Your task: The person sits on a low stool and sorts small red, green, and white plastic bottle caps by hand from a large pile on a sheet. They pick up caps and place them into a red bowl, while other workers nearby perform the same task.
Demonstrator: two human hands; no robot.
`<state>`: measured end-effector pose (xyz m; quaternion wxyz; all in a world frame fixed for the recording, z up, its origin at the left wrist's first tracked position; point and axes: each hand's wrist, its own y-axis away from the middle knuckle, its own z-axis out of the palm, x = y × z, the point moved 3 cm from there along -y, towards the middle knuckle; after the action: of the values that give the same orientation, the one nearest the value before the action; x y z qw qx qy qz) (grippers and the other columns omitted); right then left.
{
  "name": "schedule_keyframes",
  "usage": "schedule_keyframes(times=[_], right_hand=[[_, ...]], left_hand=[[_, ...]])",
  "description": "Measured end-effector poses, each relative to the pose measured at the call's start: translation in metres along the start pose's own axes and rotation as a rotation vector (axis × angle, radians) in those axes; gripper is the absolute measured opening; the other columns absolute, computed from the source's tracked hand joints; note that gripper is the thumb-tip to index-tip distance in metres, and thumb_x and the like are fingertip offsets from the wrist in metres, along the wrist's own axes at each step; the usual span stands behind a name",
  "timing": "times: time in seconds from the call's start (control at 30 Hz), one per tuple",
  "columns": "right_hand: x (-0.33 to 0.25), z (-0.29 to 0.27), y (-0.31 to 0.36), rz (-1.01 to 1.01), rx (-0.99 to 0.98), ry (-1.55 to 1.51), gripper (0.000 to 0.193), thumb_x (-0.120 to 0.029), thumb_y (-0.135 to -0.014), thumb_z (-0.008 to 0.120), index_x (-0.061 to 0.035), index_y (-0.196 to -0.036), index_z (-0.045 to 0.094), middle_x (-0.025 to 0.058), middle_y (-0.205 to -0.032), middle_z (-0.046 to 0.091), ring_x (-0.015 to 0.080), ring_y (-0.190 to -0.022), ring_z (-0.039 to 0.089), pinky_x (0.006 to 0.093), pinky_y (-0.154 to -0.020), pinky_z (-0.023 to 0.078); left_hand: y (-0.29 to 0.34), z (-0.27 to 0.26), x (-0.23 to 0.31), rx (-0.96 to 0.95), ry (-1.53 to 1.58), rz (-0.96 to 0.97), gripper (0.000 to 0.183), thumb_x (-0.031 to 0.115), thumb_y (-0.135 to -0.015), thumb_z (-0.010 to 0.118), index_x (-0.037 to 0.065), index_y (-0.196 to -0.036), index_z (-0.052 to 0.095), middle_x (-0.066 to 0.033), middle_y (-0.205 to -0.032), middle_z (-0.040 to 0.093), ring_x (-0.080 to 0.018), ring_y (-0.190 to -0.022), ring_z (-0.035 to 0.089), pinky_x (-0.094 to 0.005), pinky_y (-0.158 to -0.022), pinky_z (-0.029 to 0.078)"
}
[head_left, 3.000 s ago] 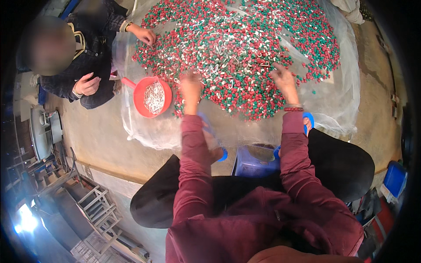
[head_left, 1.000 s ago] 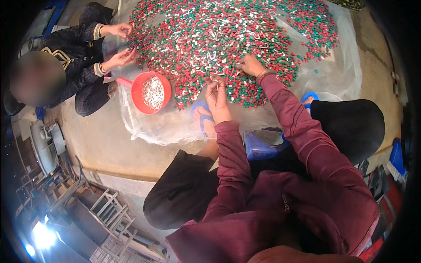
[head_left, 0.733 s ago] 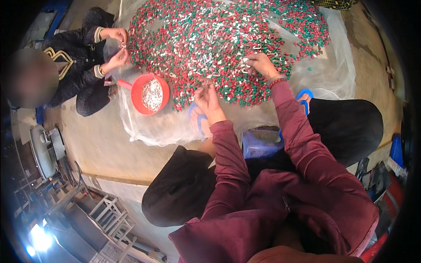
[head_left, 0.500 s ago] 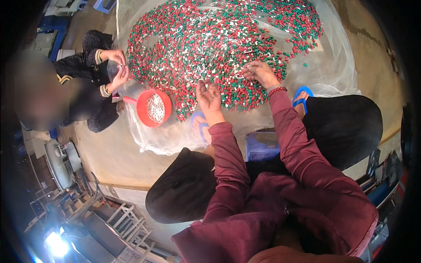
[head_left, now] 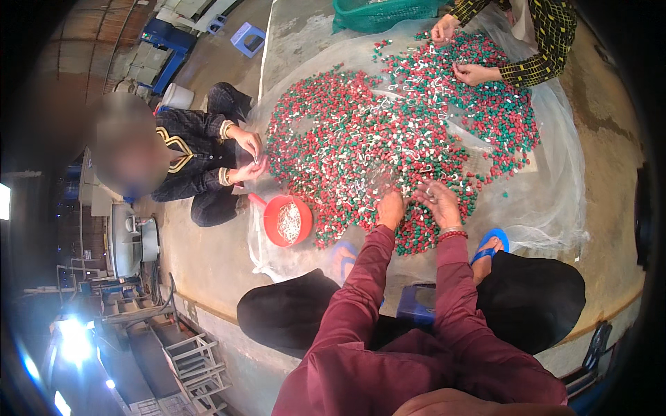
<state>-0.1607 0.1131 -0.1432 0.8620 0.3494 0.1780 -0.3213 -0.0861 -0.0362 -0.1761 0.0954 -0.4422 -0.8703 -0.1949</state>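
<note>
On sheeting [head_left: 555,201], coloured pieces [head_left: 361,149], white hooks [head_left: 428,166] (long axes every way)

Left hand [head_left: 391,208] blurred at the fingertips, its grip unreadable, green basket [head_left: 361,21] chopped by the top edge, blue stool [head_left: 415,305] partly hidden

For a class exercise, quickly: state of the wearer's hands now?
Left hand: blurred at the pile; cannot be told.
Right hand: partly curled; whether holding anything cannot be told.

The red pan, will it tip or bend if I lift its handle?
The pan might dip, since the white bits lie away from its handle. It's likely stiff: its rim looks round. The bits could spill, lying loose and uncovered.
</note>
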Motion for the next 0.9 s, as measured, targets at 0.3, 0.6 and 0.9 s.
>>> schedule_keyframes(times=[0.3,0.6,0.9], right_hand=[[-0.013,-0.005,0.007,-0.080,-0.046,0.046,0.024,-0.020,-0.092,0.053,0.0008,-0.102,0.061,0.0110,-0.093,0.065,0.0195,-0.083,0.063,0.0333,-0.074,0.052],[-0.019,0.008,0.017,0.046,0.034,-0.027,0.027,-0.017,-0.092,0.050,0.0008,-0.110,0.060,0.0030,-0.073,0.056,0.0104,-0.061,0.050,0.0232,-0.054,0.041],[0.000,-0.019,0.001,-0.083,0.078,0.852,0.027,-0.010,-0.081,0.062,-0.0112,-0.108,0.063,-0.0032,-0.070,0.051,0.0062,-0.053,0.044,0.0226,-0.046,0.035]], left_hand=[[0.034,-0.045,-0.054,-0.011,2.238,-0.232,0.014,0.015,-0.081,0.052,0.007,-0.071,0.048,-0.0042,-0.076,0.051,-0.0129,-0.060,0.040,-0.0250,-0.048,0.037],[0.057,-0.076,-0.068,0.095,2.955,-0.190,0.022,0.014,-0.084,0.056,-0.002,-0.100,0.056,-0.0150,-0.095,0.048,-0.0209,-0.079,0.046,-0.0250,-0.055,0.044],[0.035,-0.030,-0.128,0.100,1.102,-0.314,0.030,0.019,-0.076,0.071,0.005,-0.101,0.062,-0.0081,-0.080,0.063,-0.0306,-0.063,0.059,-0.0369,-0.062,0.050]])
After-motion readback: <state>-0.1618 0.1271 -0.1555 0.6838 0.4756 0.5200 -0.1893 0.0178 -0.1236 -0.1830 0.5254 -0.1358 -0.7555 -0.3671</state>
